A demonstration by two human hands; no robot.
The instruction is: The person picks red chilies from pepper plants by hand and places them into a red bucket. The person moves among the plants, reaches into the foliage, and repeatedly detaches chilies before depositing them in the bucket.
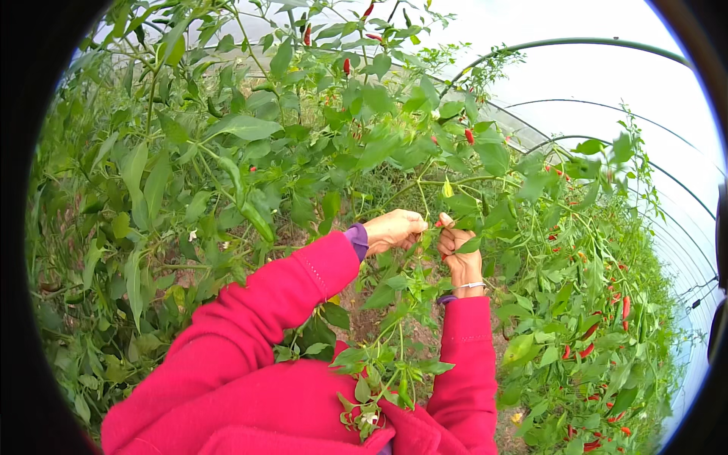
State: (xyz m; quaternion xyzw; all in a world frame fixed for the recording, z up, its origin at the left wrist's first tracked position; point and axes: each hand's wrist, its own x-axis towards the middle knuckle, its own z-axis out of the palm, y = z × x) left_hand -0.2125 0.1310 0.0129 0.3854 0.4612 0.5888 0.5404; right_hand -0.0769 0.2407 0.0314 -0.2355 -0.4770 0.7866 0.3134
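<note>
In the middle of the head view, my left hand (393, 230) pinches a thin green stem (422, 199) of a chili pepper plant. Close beside it on the right, my right hand (462, 253) has its fingers curled in, with bits of a red chili pepper (438, 223) showing at the fingertips. Most of that pepper is hidden by the fingers. A leaf (470, 245) lies across the right hand's knuckles. Below both hands, a leafy branch (401, 335) with a green pepper (404, 391) and a white flower hangs against my red coat (296, 398).
Dense pepper plants rise at the left, with large green peppers (256, 220) hanging near my left arm. On the right runs a row of plants bearing many red peppers (587, 350). Curved greenhouse hoops (597, 41) under plastic film arch overhead.
</note>
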